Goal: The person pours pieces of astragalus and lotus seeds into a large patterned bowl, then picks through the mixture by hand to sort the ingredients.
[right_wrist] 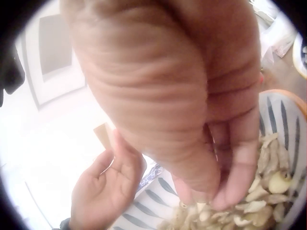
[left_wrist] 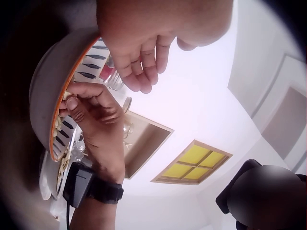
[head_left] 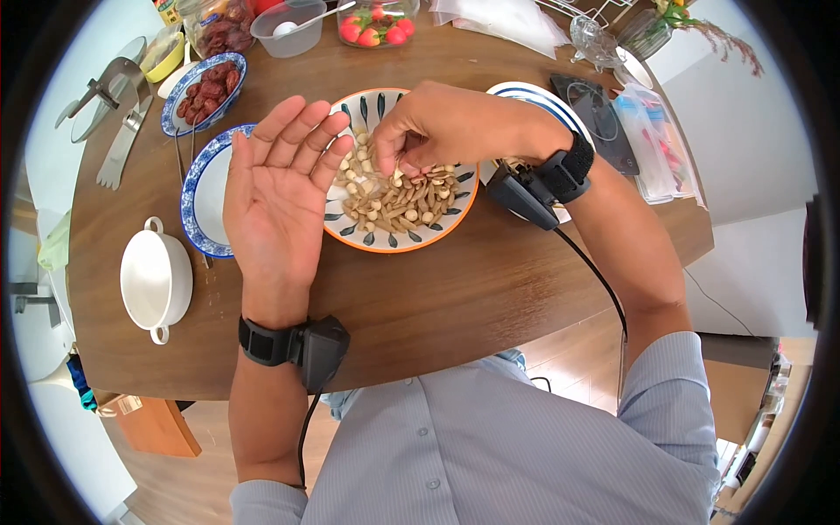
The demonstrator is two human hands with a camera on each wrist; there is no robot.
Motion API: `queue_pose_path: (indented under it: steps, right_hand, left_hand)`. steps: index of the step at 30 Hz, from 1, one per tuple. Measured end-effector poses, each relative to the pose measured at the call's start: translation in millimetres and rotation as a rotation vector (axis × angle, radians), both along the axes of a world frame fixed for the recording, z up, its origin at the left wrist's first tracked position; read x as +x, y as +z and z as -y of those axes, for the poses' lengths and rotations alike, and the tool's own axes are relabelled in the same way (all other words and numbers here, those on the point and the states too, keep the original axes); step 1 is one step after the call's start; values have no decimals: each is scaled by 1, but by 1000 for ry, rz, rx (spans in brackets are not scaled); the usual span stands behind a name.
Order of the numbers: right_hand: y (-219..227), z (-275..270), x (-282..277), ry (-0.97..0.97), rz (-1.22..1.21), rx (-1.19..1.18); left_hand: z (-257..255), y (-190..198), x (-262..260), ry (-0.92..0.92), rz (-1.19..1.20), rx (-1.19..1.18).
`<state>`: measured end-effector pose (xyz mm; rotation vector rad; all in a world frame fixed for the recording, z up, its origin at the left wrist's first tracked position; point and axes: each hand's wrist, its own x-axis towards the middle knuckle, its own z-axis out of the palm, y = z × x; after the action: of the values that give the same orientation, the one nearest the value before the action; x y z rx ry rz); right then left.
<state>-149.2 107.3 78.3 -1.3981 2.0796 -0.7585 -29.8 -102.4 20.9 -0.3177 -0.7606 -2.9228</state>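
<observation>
An orange-rimmed bowl (head_left: 402, 243) with dark leaf marks holds pale round seeds (head_left: 411, 214) mixed with long tan pieces (head_left: 360, 206). My right hand (head_left: 455, 127) reaches down into it, thumb and fingertips pinching a small pale seed (right_wrist: 202, 206) close over the pile. Most of that seed is hidden by the fingers. At the bowl's left side my left hand (head_left: 278, 197) is held palm up, fingers extended and nothing in it. It overlaps a blue-rimmed white plate (head_left: 203, 206) in the head view.
A white two-handled pot (head_left: 156, 278) stands at the left. Behind are a dish of red dates (head_left: 206, 94), a clear plastic tub (head_left: 293, 35) and a jar of red items (head_left: 376, 24). Another plate (head_left: 534, 94) lies under the right forearm, near a dark flat device (head_left: 599, 122).
</observation>
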Motion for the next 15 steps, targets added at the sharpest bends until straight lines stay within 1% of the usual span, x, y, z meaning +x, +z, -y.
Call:
queue_pose_path:
  steps: [3, 7, 9, 10, 11, 12, 13, 14, 15]
  right_hand:
    - [6, 0, 3, -36, 2, 69]
    - [10, -8, 5, -62, -23, 7]
    - [22, -15, 10, -53, -106, -59]
    - [28, -21, 13, -49, -103, -55]
    - [34, -28, 15, -57, -198, -84]
    - [39, -37, 17, -64, -292, -112]
    - [43, -48, 20, -59, -291, -105]
    - [48, -59, 22, -175, -247, -50]
    - [52, -70, 25, -295, -204, 6]
  left_hand:
    - [0, 0, 0, 10, 10, -10]
    - [1, -1, 0, -6, -5, 0]
    - [0, 0, 0, 3, 2, -5]
    - [0, 0, 1, 12, 10, -9]
    - [2, -3, 0, 17, 13, -3]
    - [7, -7, -2, -49, -53, 13]
    - [9, -10, -3, -115, -122, 29]
    - [7, -8, -2, -112, -123, 36]
    - [5, -4, 0, -80, -69, 46]
